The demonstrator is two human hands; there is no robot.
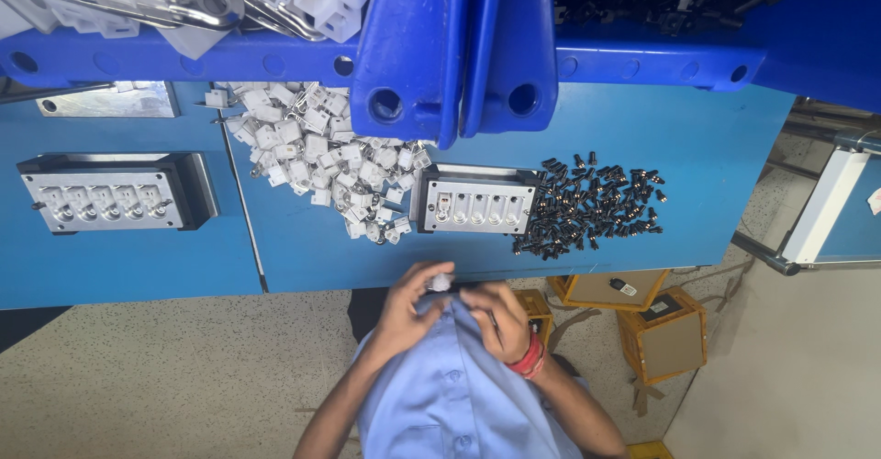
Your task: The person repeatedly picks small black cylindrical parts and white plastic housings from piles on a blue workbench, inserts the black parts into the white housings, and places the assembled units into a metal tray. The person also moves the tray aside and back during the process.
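Note:
My left hand (pixel 404 310) pinches a small white plastic part (pixel 442 282) at its fingertips, held close to my chest just below the blue table's front edge (pixel 303 271). My right hand (pixel 500 317), with a red band on the wrist, has its fingers curled beside the left hand, close to the white part. Whether it holds anything small is hidden. On the table directly ahead lies a metal fixture (pixel 473 204) with a row of slots. A heap of white plastic parts (pixel 317 161) is on its left and a heap of small black parts (pixel 592 204) on its right.
A second metal fixture (pixel 105 195) sits at the table's left. Blue bins (pixel 454 46) hang over the far side, one with white parts, one with black. Cardboard boxes (pixel 661 330) stand on the floor to my right, by a white and blue frame (pixel 826 207).

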